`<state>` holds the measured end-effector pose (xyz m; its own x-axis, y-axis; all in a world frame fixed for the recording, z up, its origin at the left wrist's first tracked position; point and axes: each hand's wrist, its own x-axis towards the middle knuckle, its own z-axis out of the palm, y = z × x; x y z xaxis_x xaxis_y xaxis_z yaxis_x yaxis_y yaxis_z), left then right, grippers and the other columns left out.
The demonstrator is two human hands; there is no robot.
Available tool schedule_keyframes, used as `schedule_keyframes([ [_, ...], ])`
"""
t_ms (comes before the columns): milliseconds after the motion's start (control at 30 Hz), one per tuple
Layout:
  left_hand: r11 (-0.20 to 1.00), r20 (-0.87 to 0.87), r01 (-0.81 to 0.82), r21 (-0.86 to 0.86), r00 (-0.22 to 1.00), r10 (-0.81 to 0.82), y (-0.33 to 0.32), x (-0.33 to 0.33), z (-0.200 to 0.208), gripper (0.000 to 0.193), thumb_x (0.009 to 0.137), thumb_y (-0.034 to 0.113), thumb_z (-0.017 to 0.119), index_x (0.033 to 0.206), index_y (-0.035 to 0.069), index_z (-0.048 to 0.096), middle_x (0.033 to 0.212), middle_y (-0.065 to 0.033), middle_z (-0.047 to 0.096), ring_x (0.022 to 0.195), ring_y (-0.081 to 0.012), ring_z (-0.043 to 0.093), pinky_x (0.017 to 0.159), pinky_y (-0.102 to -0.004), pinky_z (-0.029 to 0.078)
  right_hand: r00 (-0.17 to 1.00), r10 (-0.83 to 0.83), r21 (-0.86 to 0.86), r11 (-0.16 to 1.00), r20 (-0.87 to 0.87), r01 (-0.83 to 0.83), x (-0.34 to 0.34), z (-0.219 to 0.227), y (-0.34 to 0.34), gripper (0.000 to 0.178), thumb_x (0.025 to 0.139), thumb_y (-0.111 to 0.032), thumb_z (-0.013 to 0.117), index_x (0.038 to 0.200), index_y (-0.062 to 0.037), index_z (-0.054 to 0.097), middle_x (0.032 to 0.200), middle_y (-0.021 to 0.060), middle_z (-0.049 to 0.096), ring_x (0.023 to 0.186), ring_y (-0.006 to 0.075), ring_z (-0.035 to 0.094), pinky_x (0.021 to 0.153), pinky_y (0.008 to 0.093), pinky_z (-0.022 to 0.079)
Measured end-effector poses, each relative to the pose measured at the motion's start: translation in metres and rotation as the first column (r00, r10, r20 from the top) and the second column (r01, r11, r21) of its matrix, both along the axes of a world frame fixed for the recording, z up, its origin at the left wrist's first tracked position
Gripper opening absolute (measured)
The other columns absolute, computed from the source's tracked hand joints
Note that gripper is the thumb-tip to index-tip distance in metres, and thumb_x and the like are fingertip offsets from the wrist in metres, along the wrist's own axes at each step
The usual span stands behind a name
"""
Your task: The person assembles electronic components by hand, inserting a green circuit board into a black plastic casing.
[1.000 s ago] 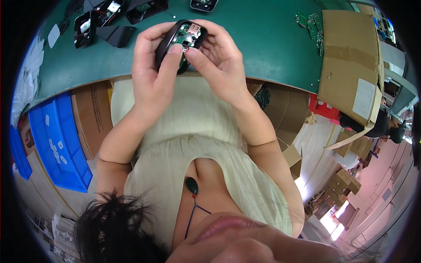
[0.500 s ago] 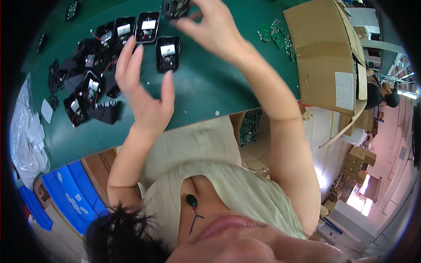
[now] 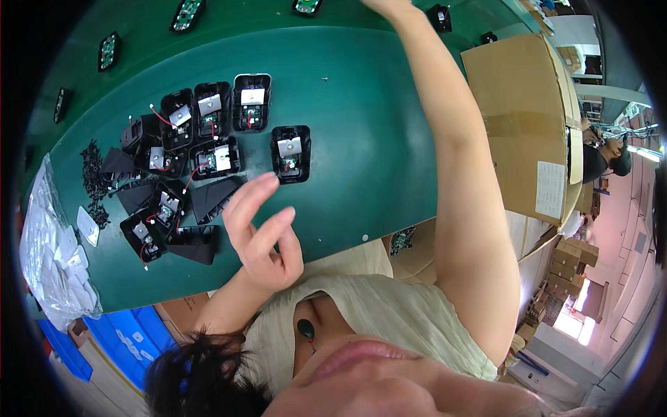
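At top, the right hand (image 3: 383, 4) is cropped.

This is an electronics assembly workshop: a green bench (image 3: 361, 153) holds open black housings (image 3: 252, 104) with red wires (image 3: 162, 116) and circuit boards (image 3: 186, 14) inside, plus a heap of small black parts (image 3: 93, 174). Blue plastic bins (image 3: 151, 324) stand below, brown cartons (image 3: 574, 253) pile up beyond, and near the warped right rim appears someone (image 3: 594, 161), seemingly a co-worker.

On the table (image 3: 368, 160), a group of cases (image 3: 212, 115) lies between a bag (image 3: 52, 254) at left and a single case (image 3: 290, 154). The left hand (image 3: 267, 240) is just before this single case; at right stands a box (image 3: 511, 104).
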<state>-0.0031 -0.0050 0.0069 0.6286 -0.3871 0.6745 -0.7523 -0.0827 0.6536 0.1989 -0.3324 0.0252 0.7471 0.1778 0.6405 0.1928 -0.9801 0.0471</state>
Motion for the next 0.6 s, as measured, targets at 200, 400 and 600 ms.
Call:
schedule_keyframes([
  [200, 0.998, 0.039, 0.057, -0.004, 0.998, -0.057, -0.003, -0.001, 0.004, 0.030, 0.078, -0.007, 0.042, 0.106, 0.003, 0.042, 0.113, -0.0231, 0.041, 0.101, -0.0352, 0.048, 0.086, -0.0436, 0.041, 0.755, -0.492, 0.121, 0.798, -0.433, 0.590, -0.044, -0.013, -0.040, 0.075, 0.071, -0.024, 0.067, 0.130, -0.0020, 0.027, 0.114, 0.0213, 0.047, 0.100, 0.0300, 0.053, 0.085, 0.0383, 0.043],
  [400, 0.976, -0.288, 0.156, -0.151, 0.938, -0.194, -0.007, -0.009, 0.000, 0.035, 0.083, 0.002, 0.044, 0.116, 0.000, 0.036, 0.116, -0.0212, 0.040, 0.091, -0.0255, 0.054, 0.064, -0.0296, 0.049, 0.926, 0.248, 0.423, 0.899, -0.284, -0.111, -0.129, 0.020, 0.054, 0.055, 0.068, -0.002, 0.069, 0.118, -0.0046, 0.045, 0.109, 0.0101, 0.055, 0.086, 0.0193, 0.058, 0.074, 0.0305, 0.049],
  [600, 0.847, -0.791, 0.303, -0.436, 0.319, -0.521, -0.008, -0.019, 0.020, 0.065, 0.084, 0.031, 0.058, 0.131, 0.003, 0.023, 0.110, -0.0105, 0.047, 0.070, -0.0146, 0.055, 0.053, -0.0225, 0.047, 0.621, 0.705, 0.363, 0.709, -0.343, -0.605, -0.242, 0.046, 0.134, 0.050, 0.069, -0.010, 0.065, 0.117, -0.0104, 0.051, 0.101, 0.0099, 0.059, 0.084, 0.0252, 0.057, 0.071, 0.0347, 0.047],
])
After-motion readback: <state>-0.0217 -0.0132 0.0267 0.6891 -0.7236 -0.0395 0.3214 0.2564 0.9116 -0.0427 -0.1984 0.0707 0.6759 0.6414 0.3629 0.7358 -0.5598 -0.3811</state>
